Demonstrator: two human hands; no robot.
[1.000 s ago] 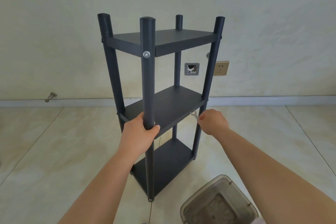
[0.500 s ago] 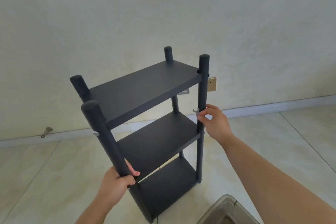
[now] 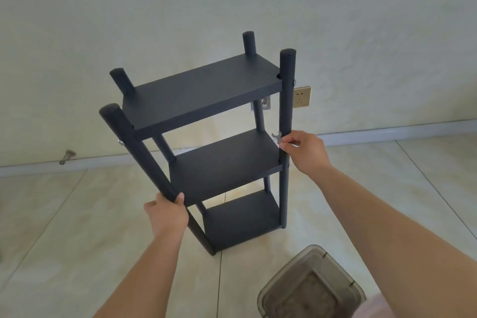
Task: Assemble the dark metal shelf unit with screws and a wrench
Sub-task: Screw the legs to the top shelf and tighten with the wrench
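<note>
Judging by the three shelves already fixed between four posts, the assembly looks close to finished, and the step in hand seems to be steadying the unit for checking or tightening a fastener. At lower centre-left, the left hand (image 3: 167,217) wraps its fingers around the near-left post (image 3: 136,152), which carries a silver screw head (image 3: 120,141) just below the top shelf. The dark metal shelf unit (image 3: 206,142) fills the middle of the frame, standing tilted on the tiled floor (image 3: 64,227), matte and charcoal. At centre-right, the right hand (image 3: 304,152) pinches a small silver wrench (image 3: 277,137) against the near-right post (image 3: 287,111). The next move likely calls for seating the wrench squarely on a screw while the unit is held firm.
</note>
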